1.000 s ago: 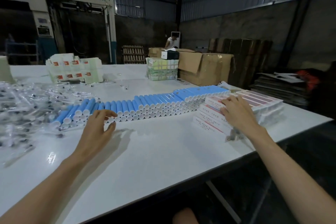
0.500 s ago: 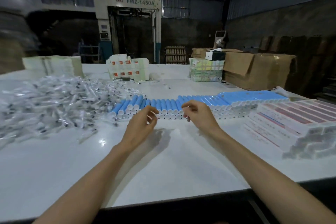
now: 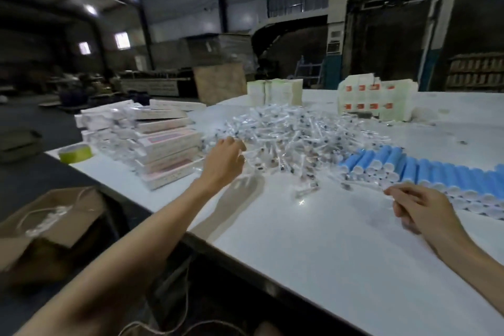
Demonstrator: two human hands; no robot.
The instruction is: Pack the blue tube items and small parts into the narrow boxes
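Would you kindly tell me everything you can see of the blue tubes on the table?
The blue tubes look like plastic: light blue bodies, white caps. They lie on their sides, packed side by side in stacked layers, caps facing the person, forming a long band on the white table that runs out of view rightward. Their left end meets the pile of clear-wrapped small parts. The right hand hovers by the nearest caps, fingers curled; whether it touches them is unclear.
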